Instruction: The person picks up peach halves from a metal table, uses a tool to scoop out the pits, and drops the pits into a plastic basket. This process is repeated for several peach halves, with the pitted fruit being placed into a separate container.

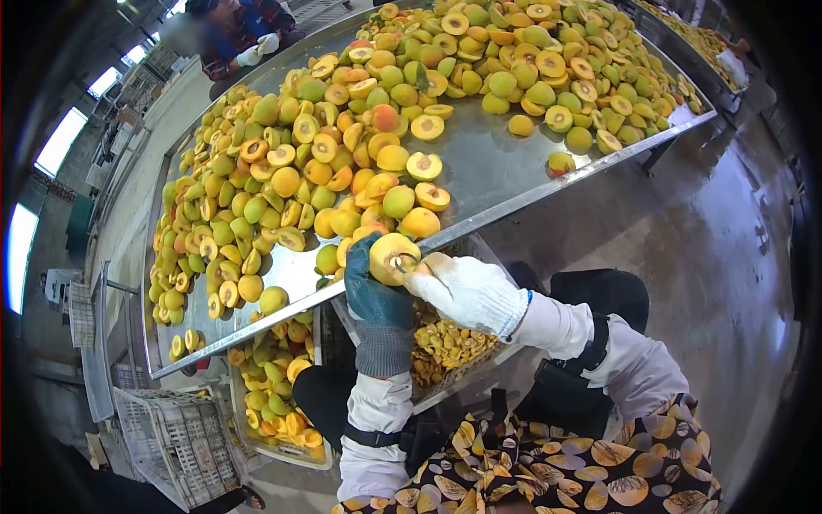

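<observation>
My left hand [381, 291], in a dark green coated glove, is closed around a halved yellow peach [390, 254], its cut face turned up towards me. My right hand [475, 293] wears a white knit glove and pinches a small curved metal pitting tool [401, 265]. The tool's loop lies against the middle of the cut peach; its handle is hidden in my fingers. Both hands are at the near rim of a metal table [479, 221] heaped with peach halves [282, 154]. Below them stands a crate holding small yellow-brown pieces [449, 347].
A crate of peach halves [278, 385] stands under the table's near left side, beside stacked plastic crates [184, 445]. Across the table is a person with white gloves [257, 51]. The floor [668, 223] at right looks wet. Another fruit-covered table [698, 43] stands far right.
</observation>
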The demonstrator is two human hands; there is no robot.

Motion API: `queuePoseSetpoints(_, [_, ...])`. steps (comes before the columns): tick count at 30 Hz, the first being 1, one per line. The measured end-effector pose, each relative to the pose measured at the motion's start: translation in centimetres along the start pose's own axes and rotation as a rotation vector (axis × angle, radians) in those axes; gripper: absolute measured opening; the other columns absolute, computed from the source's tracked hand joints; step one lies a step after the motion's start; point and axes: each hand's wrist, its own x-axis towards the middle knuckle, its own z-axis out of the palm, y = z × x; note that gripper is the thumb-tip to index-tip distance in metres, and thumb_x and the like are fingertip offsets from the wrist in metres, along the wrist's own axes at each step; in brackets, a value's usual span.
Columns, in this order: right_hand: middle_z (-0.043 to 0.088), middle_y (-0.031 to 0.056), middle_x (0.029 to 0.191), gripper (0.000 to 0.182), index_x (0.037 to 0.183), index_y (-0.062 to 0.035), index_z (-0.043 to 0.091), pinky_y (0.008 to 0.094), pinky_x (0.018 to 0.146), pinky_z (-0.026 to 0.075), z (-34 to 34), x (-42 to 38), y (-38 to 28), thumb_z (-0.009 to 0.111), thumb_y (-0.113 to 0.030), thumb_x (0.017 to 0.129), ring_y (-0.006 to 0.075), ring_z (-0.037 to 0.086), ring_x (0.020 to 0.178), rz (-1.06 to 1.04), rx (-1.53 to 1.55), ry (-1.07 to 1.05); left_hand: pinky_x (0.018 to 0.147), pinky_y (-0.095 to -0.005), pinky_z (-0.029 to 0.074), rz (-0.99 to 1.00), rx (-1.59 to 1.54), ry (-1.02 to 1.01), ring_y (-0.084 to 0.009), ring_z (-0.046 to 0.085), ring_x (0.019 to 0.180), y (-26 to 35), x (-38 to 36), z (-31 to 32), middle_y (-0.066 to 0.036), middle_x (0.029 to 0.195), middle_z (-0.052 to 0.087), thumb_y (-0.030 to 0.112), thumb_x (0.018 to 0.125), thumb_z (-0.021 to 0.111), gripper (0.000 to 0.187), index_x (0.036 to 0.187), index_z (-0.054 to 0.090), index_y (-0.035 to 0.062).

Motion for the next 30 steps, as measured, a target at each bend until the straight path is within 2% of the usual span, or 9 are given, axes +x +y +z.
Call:
queuePoseSetpoints(6, [0.067,0.0213,0.077,0.053,0.102,-0.0032,0.061,0.0488,0.066,0.054,1.2,0.3,0.4,0.044,-0.053,0.100,0.0407,0.068,0.075,-0.019,-0.041,0.058,0.096,-0.0353,0.052,-0.209,-0.618,0.164,-0.0236,0.063,0.107,1.4,0.1,2.4,-0.017,0.120,0.062,0.017,0.099,0.058,0.037,0.130,0.050,-0.0006])
queuePoseSetpoints(11, [0.067,0.0224,0.077,0.055,0.105,-0.0014,0.062,0.0485,0.067,0.054,1.0,0.4,-0.7,0.044,-0.053,0.100,0.0414,0.068,0.075,-0.014,0.037,0.054,0.096,-0.0373,0.051,-0.184,-0.557,0.234,-0.0241,0.061,0.106,3.1,-0.5,2.7,-0.016,0.120,0.060,0.032,0.105,0.049,0.040,0.132,0.048,0.0024])
queuePoseSetpoints(14, [0.067,0.0239,0.077,0.058,0.107,-0.0012,0.062,0.0490,0.068,0.054,1.4,0.6,-1.1,0.044,-0.055,0.100,0.0428,0.067,0.078,0.007,0.057,0.010,0.095,-0.0373,0.052,-0.263,-0.722,0.297,-0.0225,0.061,0.102,3.4,-0.6,2.3,-0.013,0.117,0.061,0.038,0.106,0.048,0.043,0.129,0.050,0.0027])
queuePoseSetpoints(15, [0.066,0.0237,0.076,0.058,0.107,-0.0013,0.062,0.0486,0.068,0.054,1.5,0.8,-1.1,0.044,-0.056,0.100,0.0423,0.067,0.076,-0.014,0.059,0.015,0.096,-0.0368,0.051,-0.298,-0.852,0.317,-0.0216,0.061,0.102,3.6,-0.6,2.1,-0.011,0.116,0.062,0.042,0.106,0.045,0.045,0.128,0.050,0.0024])
queuePoseSetpoints(18, [0.065,0.0215,0.071,0.059,0.106,-0.0014,0.062,0.0455,0.062,0.054,1.5,1.5,-1.6,0.044,-0.057,0.099,0.0385,0.068,0.067,-0.120,0.073,0.058,0.095,-0.0344,0.050,-0.214,-0.761,0.365,-0.0199,0.061,0.101,3.5,-0.6,2.2,-0.011,0.113,0.063,0.042,0.107,0.041,0.045,0.126,0.052,0.0016])
queuePoseSetpoints(21, [0.062,0.0163,0.065,0.060,0.098,-0.0012,0.062,0.0388,0.054,0.052,-2.6,2.0,-4.2,0.042,-0.057,0.100,0.0290,0.064,0.054,0.412,0.713,-0.434,0.094,-0.0320,0.049,-0.144,-0.378,0.370,-0.0185,0.061,0.100,4.9,-0.6,1.7,-0.010,0.112,0.064,0.040,0.109,0.038,0.044,0.123,0.054,0.0010])
queuePoseSetpoints(25, [0.057,0.0089,0.059,0.058,0.090,-0.0016,0.060,0.0333,0.043,0.046,-2.3,2.0,-3.8,0.044,-0.056,0.100,0.0212,0.057,0.045,0.359,0.704,-0.414,0.090,-0.0306,0.049,-0.172,-0.470,0.330,-0.0180,0.060,0.096,3.8,-0.9,1.6,-0.010,0.116,0.063,0.039,0.109,0.037,0.045,0.120,0.056,0.0000])
queuePoseSetpoints(28, [0.054,0.0048,0.056,0.055,0.086,-0.0036,0.059,0.0305,0.036,0.040,-1.6,1.7,-1.9,0.049,-0.055,0.099,0.0175,0.051,0.039,0.583,1.156,-0.604,0.085,-0.0301,0.050,-0.075,-0.282,0.264,-0.0170,0.061,0.093,3.4,-0.9,1.6,-0.011,0.114,0.064,0.041,0.109,0.035,0.048,0.118,0.057,0.0002])
queuePoseSetpoints(30, [0.049,0.0017,0.054,0.053,0.085,-0.0061,0.057,0.0285,0.033,0.036,-1.6,1.1,-1.6,0.051,-0.058,0.098,0.0142,0.046,0.036,0.594,1.337,-0.622,0.082,-0.0298,0.052,-0.065,-0.301,0.191,-0.0167,0.062,0.093,3.1,-0.7,1.0,-0.012,0.113,0.065,0.043,0.109,0.034,0.050,0.117,0.058,0.0004])
